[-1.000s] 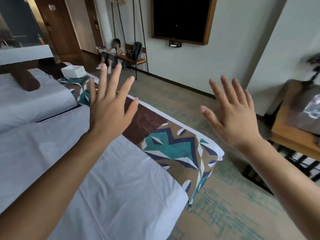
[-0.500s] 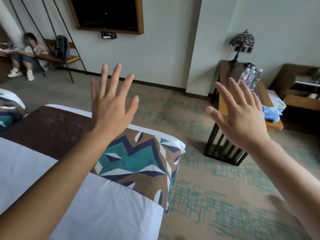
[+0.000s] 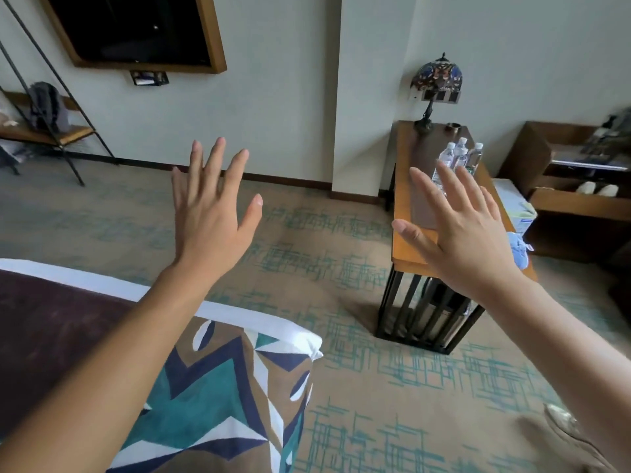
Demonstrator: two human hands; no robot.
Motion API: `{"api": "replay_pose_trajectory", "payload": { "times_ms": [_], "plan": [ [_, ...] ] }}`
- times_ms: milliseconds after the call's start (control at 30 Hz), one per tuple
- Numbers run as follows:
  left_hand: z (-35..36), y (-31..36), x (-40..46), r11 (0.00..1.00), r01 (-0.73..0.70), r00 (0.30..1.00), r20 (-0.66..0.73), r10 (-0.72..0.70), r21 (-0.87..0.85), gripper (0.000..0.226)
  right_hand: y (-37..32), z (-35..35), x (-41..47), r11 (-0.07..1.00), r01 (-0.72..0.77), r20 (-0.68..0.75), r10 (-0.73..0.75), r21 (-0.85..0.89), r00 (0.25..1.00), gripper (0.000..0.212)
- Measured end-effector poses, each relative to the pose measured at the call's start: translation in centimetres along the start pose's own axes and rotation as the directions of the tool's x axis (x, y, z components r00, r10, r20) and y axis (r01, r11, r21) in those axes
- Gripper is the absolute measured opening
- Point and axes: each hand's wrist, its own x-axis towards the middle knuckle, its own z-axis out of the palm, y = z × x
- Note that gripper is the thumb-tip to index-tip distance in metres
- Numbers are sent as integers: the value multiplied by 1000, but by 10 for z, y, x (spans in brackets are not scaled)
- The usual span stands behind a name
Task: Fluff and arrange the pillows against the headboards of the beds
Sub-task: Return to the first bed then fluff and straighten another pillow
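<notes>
My left hand (image 3: 210, 213) is raised in front of me, fingers spread, holding nothing. My right hand (image 3: 467, 230) is raised to its right, also spread and empty. Below my left arm lies the foot corner of a bed (image 3: 297, 331) with white sheets, a dark brown band and a runner (image 3: 218, 390) patterned in teal, navy and brown. No pillow or headboard is in view.
A wooden side table (image 3: 408, 240) on black legs stands right of the bed with a stained-glass lamp (image 3: 435, 85), water bottles (image 3: 459, 158) and a tissue box (image 3: 515, 208). A framed TV (image 3: 136, 32) hangs on the wall. Patterned carpet (image 3: 317, 254) lies between bed and table.
The view has swung to the right: the second bed and the seated person have left the frame, and the side table and lamp have come in. Both hands stay raised and spread.
</notes>
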Motion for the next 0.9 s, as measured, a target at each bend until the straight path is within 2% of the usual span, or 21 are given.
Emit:
{"api": "replay_pose_trajectory", "payload": {
  "times_ms": [200,533,733,900],
  "plan": [
    [68,-3,78,1000,8,999,36,-8,11,65,42,52,82,1000,19,42,-20,14,999,76],
    [198,-65,216,997,56,995,89,-51,-47,66,78,142,229,1000,-17,89,17,-4,996,73],
    [246,-80,309,994,-3,1000,9,4,-113,62,96,168,321,999,-43,54,43,-2,998,72],
    [294,-89,360,995,-21,1000,2,22,-99,62,118,211,381,995,23,32,-26,98,999,70]
  ]
}}
